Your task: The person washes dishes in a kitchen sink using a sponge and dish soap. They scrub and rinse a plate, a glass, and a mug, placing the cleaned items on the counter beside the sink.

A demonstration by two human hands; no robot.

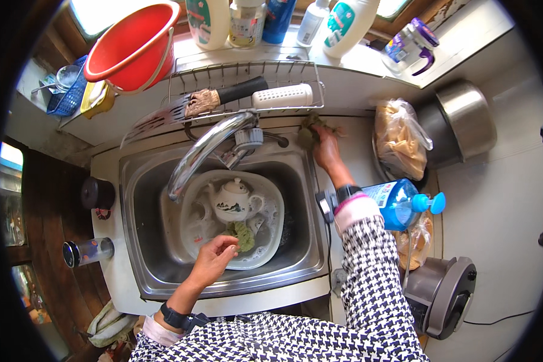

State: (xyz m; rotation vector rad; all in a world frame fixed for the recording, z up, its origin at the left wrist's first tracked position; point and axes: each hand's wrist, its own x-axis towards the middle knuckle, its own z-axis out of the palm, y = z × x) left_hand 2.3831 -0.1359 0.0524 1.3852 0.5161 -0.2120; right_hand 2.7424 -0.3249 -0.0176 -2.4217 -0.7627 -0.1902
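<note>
In the steel sink (156,267), a white plastic basin (278,226) holds sudsy water. A white lidded teapot (235,203) with a dark landscape print stands in it. In front of the teapot lies a crumpled green scrubbing cloth (243,237). My left hand (215,258) hovers over the basin's near rim, its loosely curled fingertips beside the cloth; whether they pinch its edge cannot be told. At the sink's back right corner, my right hand (328,147) has its fingers on a brownish-green scrubber (307,133), partly hidden by the hand.
A chrome faucet (208,145) arches over the sink's left half. Behind it hangs a wire rack (294,68). A blue pump bottle (400,203) is beside my right forearm, near a bagged item (400,140) and a steel pot (466,122). Left stands a clear jar (90,252).
</note>
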